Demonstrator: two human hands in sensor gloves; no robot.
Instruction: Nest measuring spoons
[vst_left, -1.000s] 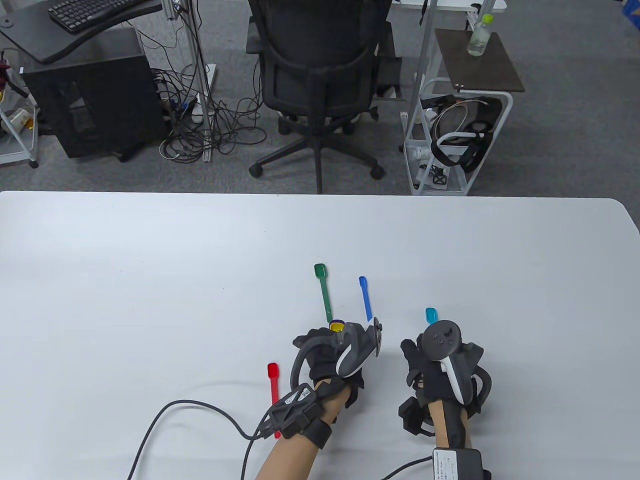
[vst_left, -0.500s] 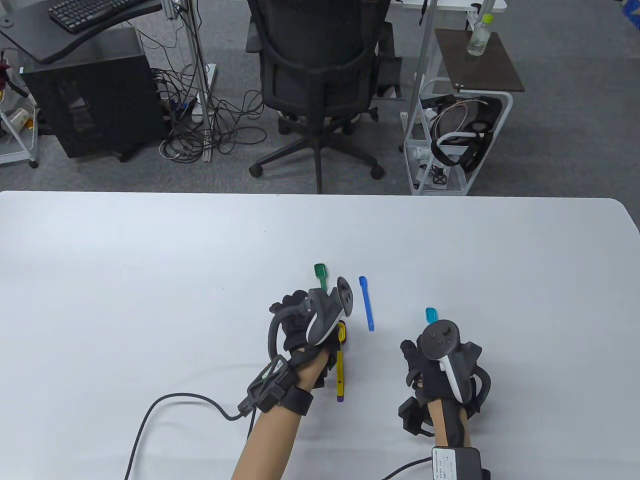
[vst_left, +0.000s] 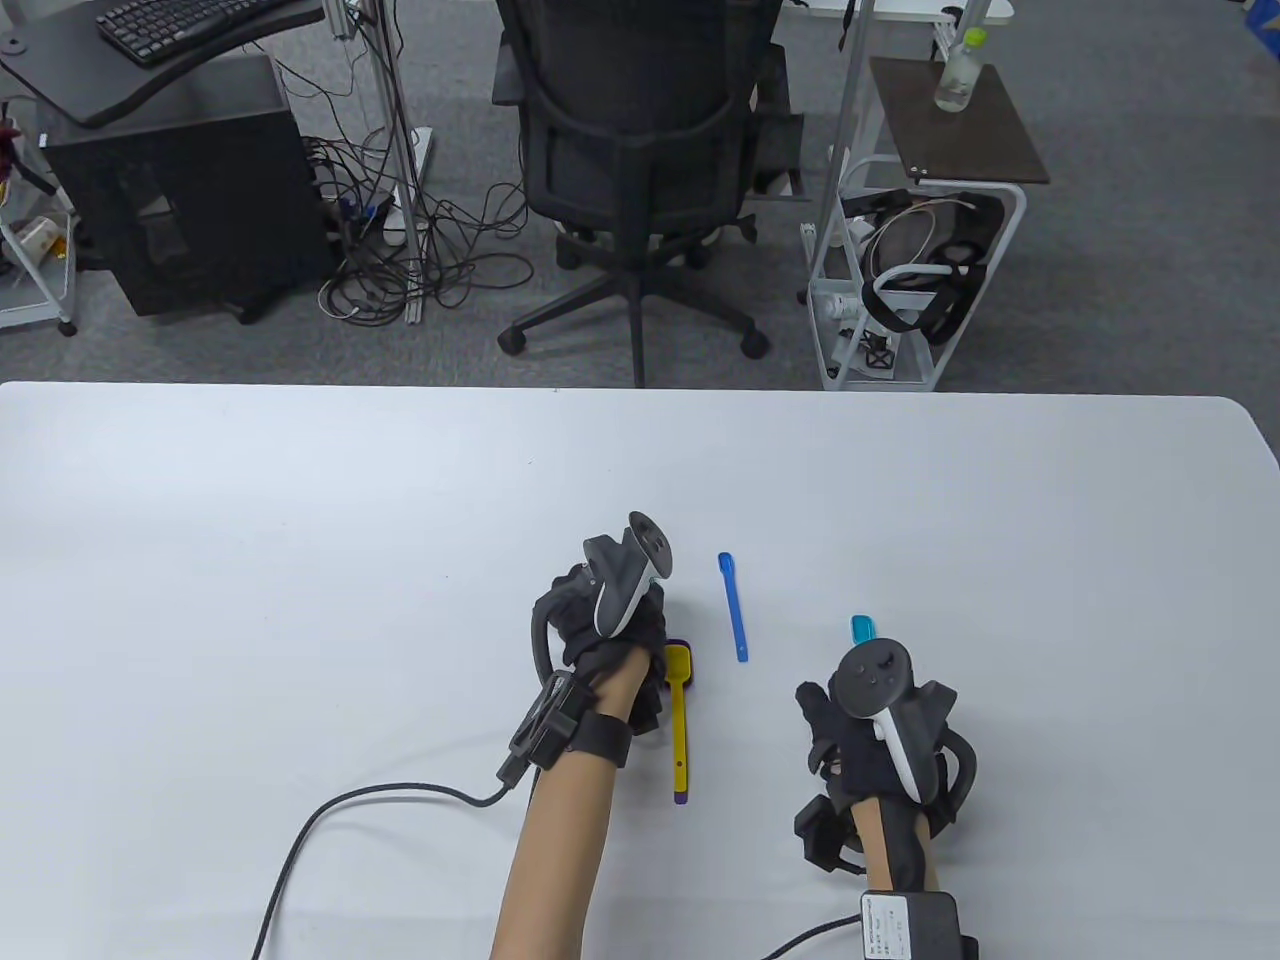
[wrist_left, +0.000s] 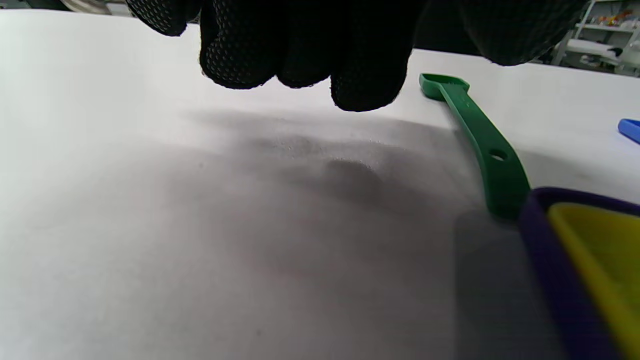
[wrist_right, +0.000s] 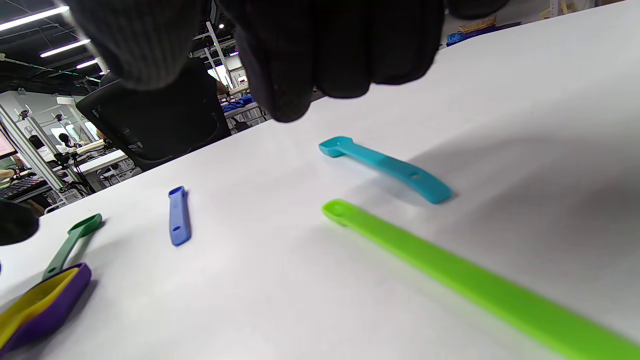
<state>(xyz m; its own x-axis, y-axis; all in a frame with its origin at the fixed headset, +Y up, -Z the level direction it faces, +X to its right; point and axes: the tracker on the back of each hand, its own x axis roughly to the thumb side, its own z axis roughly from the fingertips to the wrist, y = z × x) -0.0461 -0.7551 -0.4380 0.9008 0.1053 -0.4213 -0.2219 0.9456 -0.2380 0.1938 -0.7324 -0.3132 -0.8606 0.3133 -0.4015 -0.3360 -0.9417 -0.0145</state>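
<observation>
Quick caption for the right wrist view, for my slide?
Right-hand fingers hover over teal, lime, blue and green spoons; yellow nested in purple.

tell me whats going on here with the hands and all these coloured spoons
A person in sensor gloves is nesting measuring spoons on a white table. The yellow spoon already sits inside the purple spoon. The left hand hovers over the green spoon, fingers above the table and holding nothing. The right hand hangs empty above the teal spoon and lime spoon. The blue spoon lies loose between the hands.
</observation>
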